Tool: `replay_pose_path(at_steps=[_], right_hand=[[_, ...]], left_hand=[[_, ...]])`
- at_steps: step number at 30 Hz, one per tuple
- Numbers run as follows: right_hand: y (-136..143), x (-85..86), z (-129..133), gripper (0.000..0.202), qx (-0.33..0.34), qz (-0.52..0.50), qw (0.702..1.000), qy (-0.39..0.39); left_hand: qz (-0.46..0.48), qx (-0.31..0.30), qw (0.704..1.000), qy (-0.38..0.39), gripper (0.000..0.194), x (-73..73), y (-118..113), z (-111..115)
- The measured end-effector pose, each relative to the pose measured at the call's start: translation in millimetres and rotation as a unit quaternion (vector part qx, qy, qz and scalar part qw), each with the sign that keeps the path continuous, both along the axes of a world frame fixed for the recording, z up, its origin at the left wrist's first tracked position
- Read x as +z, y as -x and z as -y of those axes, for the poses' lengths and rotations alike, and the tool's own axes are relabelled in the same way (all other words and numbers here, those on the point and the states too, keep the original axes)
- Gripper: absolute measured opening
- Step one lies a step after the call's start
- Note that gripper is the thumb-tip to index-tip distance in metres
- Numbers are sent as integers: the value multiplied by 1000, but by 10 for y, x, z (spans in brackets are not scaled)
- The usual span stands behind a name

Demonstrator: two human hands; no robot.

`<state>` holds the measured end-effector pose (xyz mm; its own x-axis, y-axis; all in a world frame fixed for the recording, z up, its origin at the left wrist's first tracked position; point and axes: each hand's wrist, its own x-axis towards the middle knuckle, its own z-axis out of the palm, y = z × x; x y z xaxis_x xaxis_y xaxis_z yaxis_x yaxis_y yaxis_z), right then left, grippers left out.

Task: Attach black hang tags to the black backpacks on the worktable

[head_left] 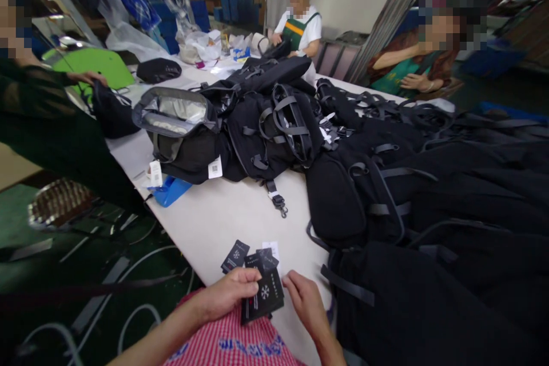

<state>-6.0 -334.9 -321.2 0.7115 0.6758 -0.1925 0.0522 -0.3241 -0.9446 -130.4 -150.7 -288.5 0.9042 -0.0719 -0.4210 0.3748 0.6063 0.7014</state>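
Observation:
Near the table's front edge, my left hand [238, 289] pinches a small stack of black hang tags [270, 296] printed with a white snowflake-like mark. My right hand [305, 297] is beside the stack's right edge, its fingers curled and closed. Whatever it may hold is hidden. Just beyond, another black tag [235, 255] lies on the white table [231, 211], with a white tag [271, 249] partly behind the held stack. Farther away stands an open black insulated bag [184, 151] with a silver lining and a white label [215, 167] hanging from it.
Black backpacks [450, 229] are heaped along the right side. A strap with a metal clip [278, 203] lies mid-table, and a blue item [170, 191] sits under the insulated bag. One person [300, 28] works across the table, another [416, 68] at right, a third [38, 108] at left.

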Motion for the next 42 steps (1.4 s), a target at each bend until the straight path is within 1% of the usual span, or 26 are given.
replay_pose_path(at_steps=[3,5,6,8,11,13,14,15,17,20,22,23,25,26,27,28,30,31,34,35,36,37,39,40,41,42], right_hand=[[-10,-55,48,45,-57,1,998,0],[-8,-4,62,44,-69,-34,996,-34],[-1,45,59,50,-56,-67,995,-56],[28,168,37,62,-9,-153,983,-101],[96,327,-9,68,50,-260,952,-154],[139,371,-30,74,68,-291,941,-158],[155,373,-38,73,66,-299,940,-151],[164,365,-45,65,56,-301,942,-138],[165,331,-54,47,32,-288,951,-109],[139,270,-62,48,27,-234,970,-61],[128,246,-72,49,32,-183,982,-29],[128,242,-84,49,23,-151,988,-13],[143,255,-128,49,-10,-82,996,19],[155,272,-159,49,-30,-51,998,30],[167,295,-195,48,-47,-24,998,36],[178,322,-233,47,-57,-4,998,37],[193,383,-306,45,-66,14,997,28],[195,412,-335,44,-67,12,998,20],[180,473,-370,47,-57,-38,998,-6],[171,480,-362,50,-50,-67,996,-13],[159,479,-345,54,-44,-98,994,-19],[147,471,-320,57,-41,-125,991,-24],[118,443,-254,58,-49,-143,988,-26],[103,428,-218,56,-60,-130,989,-24],[90,418,-185,52,-74,-105,992,-20],[78,417,-157,49,-88,-74,993,-14]], left_hand=[[-20,-9,999,-32,37,-14,3,1],[-29,-2,998,-50,37,-34,2,5],[-31,4,998,-51,38,-41,0,8],[-34,9,998,-52,39,-44,-11,14],[-20,7,997,-73,40,-21,-43,19],[0,15,994,-107,41,-8,-66,21],[6,19,992,-125,41,-7,-75,23],[9,20,990,-141,40,-11,-80,24],[9,12,986,-165,38,-28,-82,26],[17,-14,977,-212,30,-48,-70,20],[19,-32,955,-295,23,-31,-61,16],[22,-37,935,-352,23,-12,-57,19],[36,-42,891,-451,29,37,-54,41],[45,-46,874,-481,35,62,-54,61],[51,-53,866,-495,45,82,-56,85],[54,-63,864,-496,56,96,-60,111],[51,-74,868,-488,75,105,-71,158],[50,-74,871,-484,79,103,-78,174],[48,-57,880,-468,73,86,-98,180],[44,-51,890,-450,69,79,-104,171],[38,-49,909,-413,64,71,-108,158],[32,-45,935,-351,57,61,-109,143],[21,-25,986,-163,47,32,-102,113],[18,-10,998,-61,46,15,-93,99],[19,7,999,26,47,-2,-81,84],[22,24,995,90,49,-16,-68,70]])
